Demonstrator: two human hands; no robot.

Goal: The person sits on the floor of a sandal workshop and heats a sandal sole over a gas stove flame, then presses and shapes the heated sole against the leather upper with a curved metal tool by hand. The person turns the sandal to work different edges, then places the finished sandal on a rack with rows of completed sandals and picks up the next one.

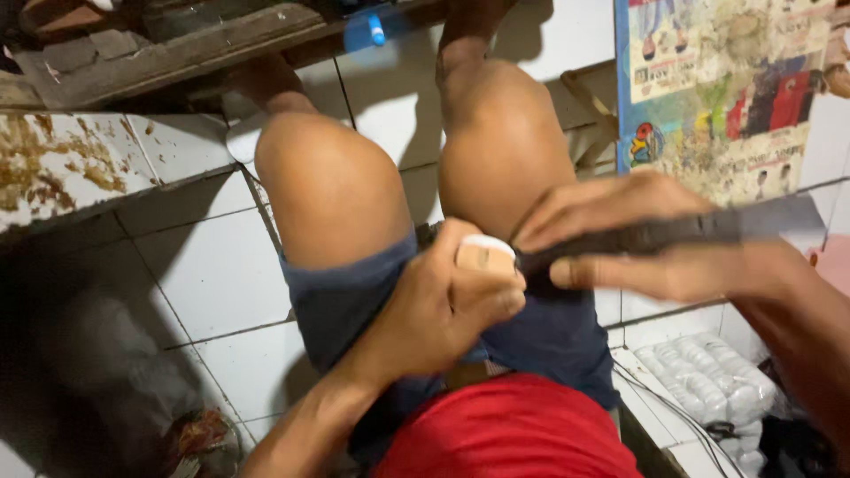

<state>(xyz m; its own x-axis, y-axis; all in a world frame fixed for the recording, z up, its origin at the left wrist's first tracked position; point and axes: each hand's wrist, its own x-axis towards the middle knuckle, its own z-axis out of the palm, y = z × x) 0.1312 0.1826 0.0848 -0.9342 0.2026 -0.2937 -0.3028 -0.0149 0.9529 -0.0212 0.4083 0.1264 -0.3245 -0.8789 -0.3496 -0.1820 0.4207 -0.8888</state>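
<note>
2 hands over lap. Left hand point(443, 305) curled tight around 1 pale block point(484, 257). Right hand point(620, 235) clamped on 1 knife point(673, 232), its end touching block. 2 knees point(332, 177) above.

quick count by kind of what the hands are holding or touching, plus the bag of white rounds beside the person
Knife, held in the right hand: 1
Small pale round piece, held in the left hand: 1
Clear bag of white rounds on the floor: 1
Total: 3
</note>
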